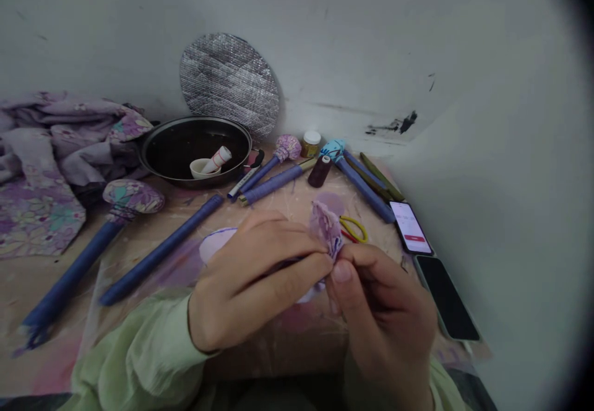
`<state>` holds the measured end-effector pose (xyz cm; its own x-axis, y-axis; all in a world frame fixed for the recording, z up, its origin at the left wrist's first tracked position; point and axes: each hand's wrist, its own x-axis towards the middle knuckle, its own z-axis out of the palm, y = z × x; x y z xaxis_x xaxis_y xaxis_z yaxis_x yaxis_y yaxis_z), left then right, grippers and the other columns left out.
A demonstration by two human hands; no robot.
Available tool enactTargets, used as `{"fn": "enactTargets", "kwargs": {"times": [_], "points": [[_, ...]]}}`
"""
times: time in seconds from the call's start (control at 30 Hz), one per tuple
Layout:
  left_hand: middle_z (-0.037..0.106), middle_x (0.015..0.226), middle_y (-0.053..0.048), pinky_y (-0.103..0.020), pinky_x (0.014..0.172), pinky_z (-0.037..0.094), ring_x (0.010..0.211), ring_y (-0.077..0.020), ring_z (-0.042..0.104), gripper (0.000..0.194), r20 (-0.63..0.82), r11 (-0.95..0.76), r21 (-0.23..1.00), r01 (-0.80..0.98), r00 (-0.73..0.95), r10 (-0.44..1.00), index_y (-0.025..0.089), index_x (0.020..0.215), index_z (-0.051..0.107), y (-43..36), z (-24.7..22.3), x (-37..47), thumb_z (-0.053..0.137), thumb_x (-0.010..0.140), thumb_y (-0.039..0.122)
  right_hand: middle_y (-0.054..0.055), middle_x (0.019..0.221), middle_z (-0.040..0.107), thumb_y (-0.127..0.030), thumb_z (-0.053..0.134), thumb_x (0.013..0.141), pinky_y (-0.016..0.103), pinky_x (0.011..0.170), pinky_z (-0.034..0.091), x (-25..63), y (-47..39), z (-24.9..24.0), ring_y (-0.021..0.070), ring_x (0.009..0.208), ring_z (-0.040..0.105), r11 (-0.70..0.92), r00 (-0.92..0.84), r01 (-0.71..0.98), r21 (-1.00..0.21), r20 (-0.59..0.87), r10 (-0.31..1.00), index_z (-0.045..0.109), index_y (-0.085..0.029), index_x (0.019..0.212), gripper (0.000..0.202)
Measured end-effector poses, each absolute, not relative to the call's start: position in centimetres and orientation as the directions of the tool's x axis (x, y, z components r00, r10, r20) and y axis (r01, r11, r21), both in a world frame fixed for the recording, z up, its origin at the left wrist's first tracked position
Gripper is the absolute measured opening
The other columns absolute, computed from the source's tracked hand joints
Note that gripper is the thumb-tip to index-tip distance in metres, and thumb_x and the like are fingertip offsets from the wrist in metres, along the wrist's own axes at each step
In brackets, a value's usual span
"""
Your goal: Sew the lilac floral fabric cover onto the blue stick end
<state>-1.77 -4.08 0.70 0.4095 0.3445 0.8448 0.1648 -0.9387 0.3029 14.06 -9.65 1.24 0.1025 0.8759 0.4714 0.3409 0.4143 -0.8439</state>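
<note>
In front of me both hands meet at a gathered bunch of light purple cloth (325, 222). My left hand (262, 278) is closed round its lower part, thumb and fingers pinching it. From the right, my right hand (375, 302) pinches the same bunch with thumb and forefinger. Dark blue lines show at the gathers; whether they are thread or ink I cannot tell. Just behind the cloth are scissors (357, 229) with yellow and red handles, partly hidden. A pale cloth piece (216, 241) with a blue-lined edge lies under my left hand.
Blue-wrapped sticks with cloth-covered heads (132, 199) lie left and at the back. A black pan (151, 163) holds a white cup; a silver quilted disc (229, 83) leans on the wall. Also there: a dark thread spool (319, 173), a jar (310, 145), two phones (411, 228), floral cloth (37, 194).
</note>
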Motion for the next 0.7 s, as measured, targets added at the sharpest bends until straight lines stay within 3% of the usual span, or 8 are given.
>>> {"fn": "enactTargets", "kwargs": {"times": [0.13,0.3,0.43,0.57,0.7], "points": [[0.073,0.095,-0.008,-0.030,0.088,0.056,0.091,-0.0154,0.069,0.011,0.832,-0.907,0.404,0.118,0.365,0.418,0.010,0.096,0.069,-3.8,0.9,-1.4,0.060,0.091,0.006,-0.004,0.060,0.060,-0.014,0.061,0.089,0.021,0.046,0.043,14.4,-9.7,1.3,0.0083,0.047,0.050,0.395,0.134,0.362,-0.844,0.467,0.874,0.065,-0.022,0.080,0.013],[0.073,0.090,-0.006,-0.025,0.083,0.058,0.088,-0.0151,0.070,0.014,0.794,-0.835,0.550,-0.002,0.311,0.523,0.012,0.094,0.069,-3.5,0.7,-1.0,0.067,0.085,0.002,-0.002,0.076,0.068,-0.022,0.064,0.088,0.024,0.063,0.049,16.1,-8.0,2.7,0.0121,0.068,0.059,0.396,0.193,0.406,-0.823,0.501,0.844,0.070,-0.023,0.089,0.006],[0.074,0.090,-0.006,-0.022,0.082,0.058,0.087,-0.0145,0.070,0.015,0.794,-0.834,0.551,-0.018,0.319,0.518,0.012,0.092,0.070,-3.1,0.8,-1.1,0.068,0.083,0.000,-0.001,0.068,0.067,-0.024,0.063,0.086,0.025,0.057,0.046,17.3,-5.7,4.7,0.0118,0.062,0.058,0.357,-0.127,0.401,-0.844,0.335,0.934,0.071,-0.020,0.073,0.016],[0.074,0.088,-0.006,-0.022,0.082,0.057,0.088,-0.0145,0.071,0.012,0.789,-0.847,0.531,0.003,0.361,0.496,0.012,0.090,0.069,-2.9,0.9,-1.3,0.068,0.083,0.001,-0.003,0.066,0.067,-0.026,0.064,0.085,0.023,0.049,0.039,17.8,-4.0,6.0,0.0091,0.054,0.051,0.278,-0.280,0.360,-0.891,0.181,0.943,0.074,-0.021,0.072,0.017],[0.075,0.091,-0.006,-0.021,0.083,0.055,0.089,-0.0132,0.070,0.010,0.763,-0.827,0.562,-0.002,0.389,0.517,0.012,0.090,0.068,-3.0,0.8,-1.3,0.068,0.085,0.003,-0.004,0.062,0.064,-0.023,0.066,0.084,0.024,0.050,0.037,18.1,-3.3,6.5,0.0080,0.054,0.048,0.162,-0.372,0.345,-0.925,0.024,0.928,0.075,-0.021,0.069,0.017]]}}
